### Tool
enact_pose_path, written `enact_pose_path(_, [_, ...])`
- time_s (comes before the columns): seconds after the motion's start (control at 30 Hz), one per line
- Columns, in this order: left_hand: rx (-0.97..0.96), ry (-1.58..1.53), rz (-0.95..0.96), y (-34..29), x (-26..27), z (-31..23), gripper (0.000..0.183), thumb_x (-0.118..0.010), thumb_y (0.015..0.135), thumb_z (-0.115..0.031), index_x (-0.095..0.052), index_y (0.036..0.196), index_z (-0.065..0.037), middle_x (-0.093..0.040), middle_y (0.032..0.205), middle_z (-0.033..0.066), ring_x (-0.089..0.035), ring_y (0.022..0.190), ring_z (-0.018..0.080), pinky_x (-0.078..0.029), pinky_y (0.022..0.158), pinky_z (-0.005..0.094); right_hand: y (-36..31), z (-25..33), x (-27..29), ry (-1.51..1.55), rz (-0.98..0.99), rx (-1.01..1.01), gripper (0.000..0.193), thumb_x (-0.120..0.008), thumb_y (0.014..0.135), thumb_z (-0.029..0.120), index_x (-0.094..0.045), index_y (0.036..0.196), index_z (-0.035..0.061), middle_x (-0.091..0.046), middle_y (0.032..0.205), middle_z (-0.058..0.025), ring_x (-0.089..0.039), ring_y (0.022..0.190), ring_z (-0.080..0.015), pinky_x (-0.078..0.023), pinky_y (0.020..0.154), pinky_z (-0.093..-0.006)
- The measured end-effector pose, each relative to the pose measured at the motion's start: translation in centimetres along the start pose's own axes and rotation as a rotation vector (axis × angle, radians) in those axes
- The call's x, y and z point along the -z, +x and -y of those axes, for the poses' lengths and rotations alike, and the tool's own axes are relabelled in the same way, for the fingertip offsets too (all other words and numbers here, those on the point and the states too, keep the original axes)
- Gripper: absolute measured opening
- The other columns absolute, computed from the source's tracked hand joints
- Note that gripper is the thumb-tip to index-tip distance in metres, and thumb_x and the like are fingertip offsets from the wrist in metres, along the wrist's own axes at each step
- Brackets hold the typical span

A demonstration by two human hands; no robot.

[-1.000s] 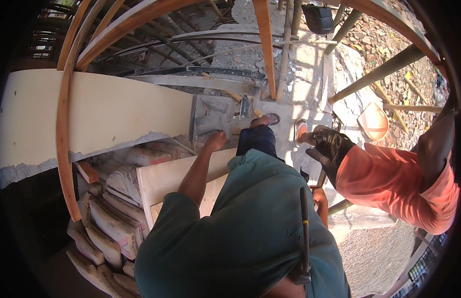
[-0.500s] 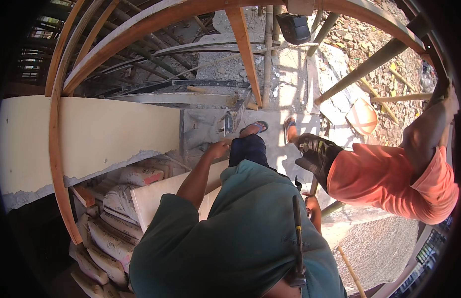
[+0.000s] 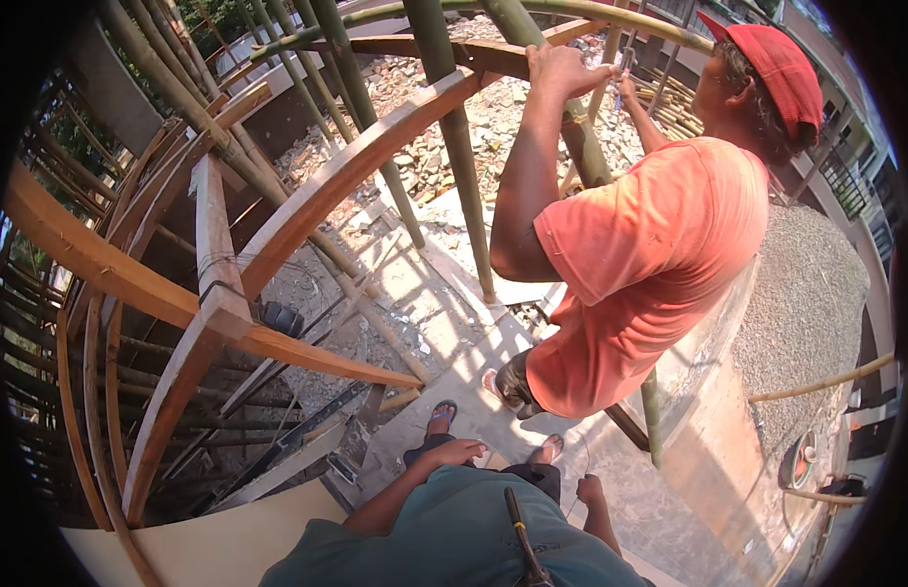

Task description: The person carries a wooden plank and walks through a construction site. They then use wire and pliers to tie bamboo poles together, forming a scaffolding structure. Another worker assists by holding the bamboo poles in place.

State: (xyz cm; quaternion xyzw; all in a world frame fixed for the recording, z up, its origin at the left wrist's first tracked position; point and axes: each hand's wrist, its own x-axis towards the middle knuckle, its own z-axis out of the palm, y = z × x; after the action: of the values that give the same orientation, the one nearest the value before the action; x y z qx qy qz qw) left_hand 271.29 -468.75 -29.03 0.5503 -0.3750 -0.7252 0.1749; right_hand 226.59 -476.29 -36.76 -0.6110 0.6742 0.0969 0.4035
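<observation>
My left hand (image 3: 459,451) is in front of my waist, its fingers loosely bent and apart, with nothing visible in them. Lower right, my right hand (image 3: 591,488) is closed, and a thin wire (image 3: 588,452) curves out beside it. A hammer (image 3: 520,533) with a yellow band on its handle hangs against the chest of my green shirt (image 3: 424,523). At my right stands a co-worker (image 3: 659,235) in an orange shirt and red cap. One of the co-worker's hands rests on a wooden beam (image 3: 488,59) by a bamboo post (image 3: 583,142); the other is raised beside it.
Wooden beams meet at a joint (image 3: 222,318) at left, above bamboo poles. Upright bamboo posts (image 3: 459,166) stand ahead, with broken stone (image 3: 424,127) behind. A gravel heap (image 3: 801,303) lies at right. Concrete floor (image 3: 464,386) runs under our feet.
My view has swung up and to the right, bringing in the co-worker's head and raised hands. The cement bags have left the view. My right hand now shows further from my body.
</observation>
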Motion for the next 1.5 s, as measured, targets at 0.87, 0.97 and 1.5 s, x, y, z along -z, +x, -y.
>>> enact_pose_path(0.87, [-0.561, 1.266, 1.073, 22.7, -45.6, -29.6, 0.033, -0.054, 0.098, -0.037, -0.069, 0.105, -0.008, -0.069, 0.095, 0.0165, -0.064, 0.096, 0.0358, -0.043, 0.095, 0.0492, -23.6, -11.6, 21.8, 0.871, -0.359, -0.202, 0.029, -0.061, 0.094, 0.027, -0.069, 0.107, 0.0019, -0.063, 0.074, -0.0170, -0.066, 0.064, -0.0252, -0.052, 0.065, -0.0386])
enact_pose_path(0.97, [-0.725, 1.184, 1.044, 25.4, -47.9, -30.3, 0.041, -0.052, 0.099, -0.042, -0.070, 0.094, -0.006, -0.069, 0.087, 0.0168, -0.065, 0.089, 0.0380, -0.046, 0.087, 0.0500, -24.7, -14.4, 24.9, 0.806, -0.365, -0.200, 0.029, -0.063, 0.095, 0.027, -0.069, 0.108, 0.0031, -0.060, 0.070, -0.0135, -0.060, 0.062, -0.0206, -0.050, 0.063, -0.0345])
enact_pose_path(1.5, [-0.585, 1.020, 0.586, 44.6, -59.9, -42.6, 0.036, -0.059, 0.095, -0.042, -0.067, 0.108, -0.010, -0.067, 0.102, 0.0208, -0.063, 0.100, 0.0408, -0.048, 0.085, 0.0506, -21.0, -42.0, 46.6, 0.742, -0.693, -0.259, 0.027, -0.055, 0.101, 0.022, -0.064, 0.084, 0.0033, -0.036, 0.063, 0.0078, -0.029, 0.060, -0.0039, -0.023, 0.053, -0.0256])
